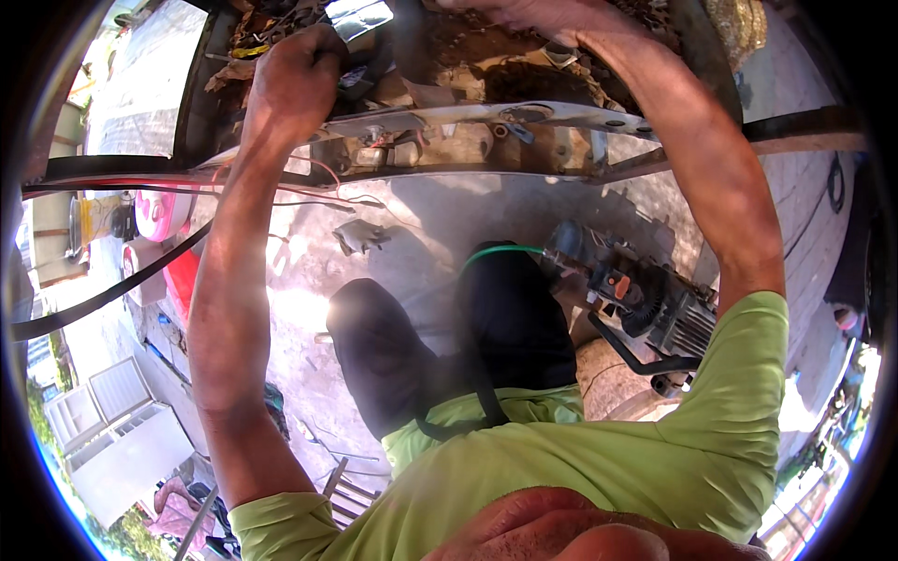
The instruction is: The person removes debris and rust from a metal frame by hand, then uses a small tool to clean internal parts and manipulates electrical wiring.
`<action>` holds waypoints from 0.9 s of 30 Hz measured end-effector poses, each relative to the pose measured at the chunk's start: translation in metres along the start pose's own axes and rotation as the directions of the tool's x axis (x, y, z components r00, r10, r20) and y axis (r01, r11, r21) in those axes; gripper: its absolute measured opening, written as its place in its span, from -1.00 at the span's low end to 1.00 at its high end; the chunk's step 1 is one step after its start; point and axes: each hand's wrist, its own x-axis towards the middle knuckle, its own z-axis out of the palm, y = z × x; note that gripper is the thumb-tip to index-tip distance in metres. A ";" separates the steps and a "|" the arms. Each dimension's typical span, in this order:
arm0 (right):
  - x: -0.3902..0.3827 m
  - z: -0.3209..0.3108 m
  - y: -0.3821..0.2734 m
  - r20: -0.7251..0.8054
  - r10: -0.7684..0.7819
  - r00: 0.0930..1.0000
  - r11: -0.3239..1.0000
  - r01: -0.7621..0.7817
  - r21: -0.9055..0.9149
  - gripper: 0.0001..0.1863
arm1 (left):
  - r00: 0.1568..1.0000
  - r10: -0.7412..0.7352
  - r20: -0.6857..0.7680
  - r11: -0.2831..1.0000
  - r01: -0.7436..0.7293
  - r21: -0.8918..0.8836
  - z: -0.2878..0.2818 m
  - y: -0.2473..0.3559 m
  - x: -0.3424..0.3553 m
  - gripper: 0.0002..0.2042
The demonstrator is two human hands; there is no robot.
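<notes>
At the top, both my arms reach over a metal beam point(449, 117) into a bay littered with dry leaves and brown scraps point(505, 70). My left hand point(297, 82) is closed at the left of the bay, beside a shiny rectangular piece point(360, 17) and some dark parts. What its fingers grip is hidden. My right hand point(538, 17) is at the upper edge, above the leaves. Its fingertips are cut off and blurred, so I cannot make out anything in them.
A motor-driven machine point(645, 299) with a green hose point(500, 251) stands by my right knee. A crumpled grey glove or rag point(360, 236) lies on the concrete floor. Red wires point(323, 168) and a black strip point(122, 304) cross at left, near a pink container point(161, 213).
</notes>
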 end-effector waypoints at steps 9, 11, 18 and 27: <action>-0.004 0.014 0.000 0.100 0.031 0.995 0.865 0.024 -0.501 -0.68 | 1.000 -0.004 0.007 0.999 0.004 -0.035 0.007 0.006 0.004 -0.77; -0.002 0.015 -0.002 0.087 0.063 0.994 0.850 -0.007 -0.527 -0.68 | 1.000 -0.003 0.017 1.000 0.003 -0.028 0.005 0.007 0.004 -0.77; -0.011 0.020 -0.028 0.064 0.179 0.982 0.824 -0.115 -0.554 -0.66 | 1.000 0.013 0.018 1.000 -0.012 -0.022 0.007 0.006 0.004 -0.83; -0.007 0.023 -0.032 -0.008 0.278 0.960 0.744 -0.221 -0.630 -0.67 | 1.000 0.007 0.024 1.000 -0.007 -0.004 0.006 0.004 0.004 -0.82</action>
